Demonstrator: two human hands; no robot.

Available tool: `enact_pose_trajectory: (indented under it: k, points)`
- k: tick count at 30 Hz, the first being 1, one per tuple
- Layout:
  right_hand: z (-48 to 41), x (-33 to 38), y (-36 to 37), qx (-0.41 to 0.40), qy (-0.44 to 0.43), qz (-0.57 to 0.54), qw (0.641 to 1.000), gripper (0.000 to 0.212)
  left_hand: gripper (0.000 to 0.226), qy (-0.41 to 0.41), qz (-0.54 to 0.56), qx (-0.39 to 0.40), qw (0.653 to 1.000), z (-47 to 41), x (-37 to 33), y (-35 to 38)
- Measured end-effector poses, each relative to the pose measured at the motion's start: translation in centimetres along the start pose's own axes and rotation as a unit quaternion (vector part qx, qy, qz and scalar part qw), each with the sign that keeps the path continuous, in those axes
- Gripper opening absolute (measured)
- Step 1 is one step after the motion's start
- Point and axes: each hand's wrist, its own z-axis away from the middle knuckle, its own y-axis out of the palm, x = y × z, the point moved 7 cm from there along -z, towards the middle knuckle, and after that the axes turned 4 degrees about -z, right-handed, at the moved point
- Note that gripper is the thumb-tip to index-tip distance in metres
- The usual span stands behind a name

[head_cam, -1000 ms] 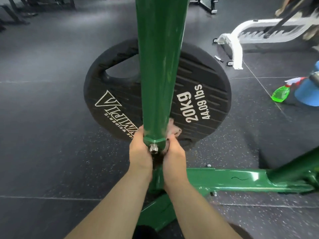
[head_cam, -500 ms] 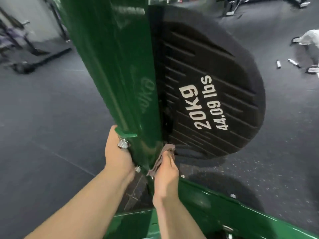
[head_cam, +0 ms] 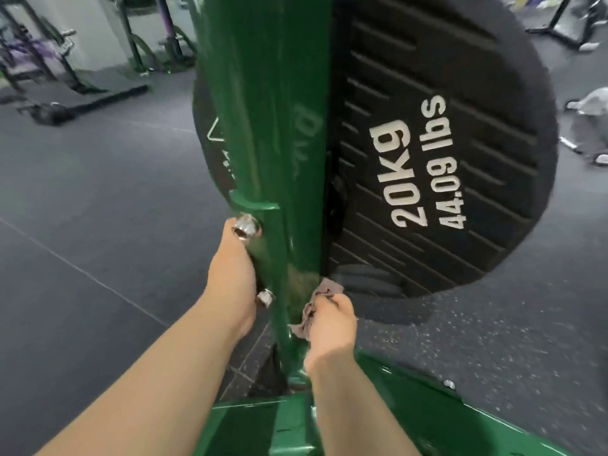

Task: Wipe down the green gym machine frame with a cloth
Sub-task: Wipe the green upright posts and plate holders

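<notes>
A glossy green arm of the gym machine frame (head_cam: 266, 103) runs from the top of the view down to the green base (head_cam: 421, 422). My left hand (head_cam: 235, 278) grips the arm's lower left side, between two chrome nuts (head_cam: 245, 228); its fingers are hidden behind the frame. My right hand (head_cam: 332, 327) holds a crumpled brown-grey cloth (head_cam: 314, 306) and presses it against the arm's lower right edge.
A black 20kg weight plate (head_cam: 437, 153) hangs right behind the arm, close to the cloth. Dark rubber floor (head_cam: 82, 209) spreads to the left. Other gym equipment (head_cam: 42, 60) stands at the far left, and a pale bench part (head_cam: 589, 106) at the right edge.
The view has closed in on the arm and swung to its right side. My right hand with the cloth stays at the lower right edge; my left hand keeps its grip.
</notes>
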Motion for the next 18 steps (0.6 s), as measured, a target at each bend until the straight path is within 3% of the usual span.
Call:
enact_pose_trajectory:
  k: [3, 5, 7, 10, 12, 14, 16, 18]
  points:
    - [0.6, 2.2, 0.7, 0.038, -0.091, 0.015, 0.995, 0.040, 0.038, -0.030, -0.021, 0.053, 0.998, 0.1, 2.5, -0.3]
    - [2.1, 4.2, 2.1, 0.080, -0.192, 0.004, 0.978, 0.040, 0.037, -0.041, -0.021, 0.060, 0.997, 0.2, 4.0, -0.7]
    - [2.1, 4.2, 2.2, 0.072, -0.229, 0.033, 0.970, 0.033, 0.038, -0.050, -0.007, 0.082, 0.995, 0.5, 4.4, -0.5]
    - [-0.4, -0.1, 0.0, 0.007, -0.136, 0.147, 0.980, 0.018, 0.039, -0.058, 0.032, 0.088, 0.994, 0.6, 4.4, 0.0]
    - [-2.0, -3.5, -1.5, -0.010, -0.037, 0.185, 0.982, 0.024, 0.035, -0.049, 0.036, 0.082, 0.995, 0.4, 4.6, 0.0]
    - [-2.6, -4.2, -1.6, 0.002, 0.000, 0.186, 0.983, 0.027, 0.033, -0.039, 0.044, 0.069, 0.996, 0.1, 5.0, -0.3]
    - [-1.9, -2.3, -0.9, -0.022, -0.080, 0.206, 0.975, 0.018, 0.041, -0.036, 0.042, 0.069, 0.996, 0.0, 5.4, -0.5]
    - [0.8, 1.0, 1.0, 0.024, -0.255, 0.115, 0.960, 0.013, 0.049, -0.049, 0.029, 0.084, 0.995, 0.3, 5.7, -0.3]
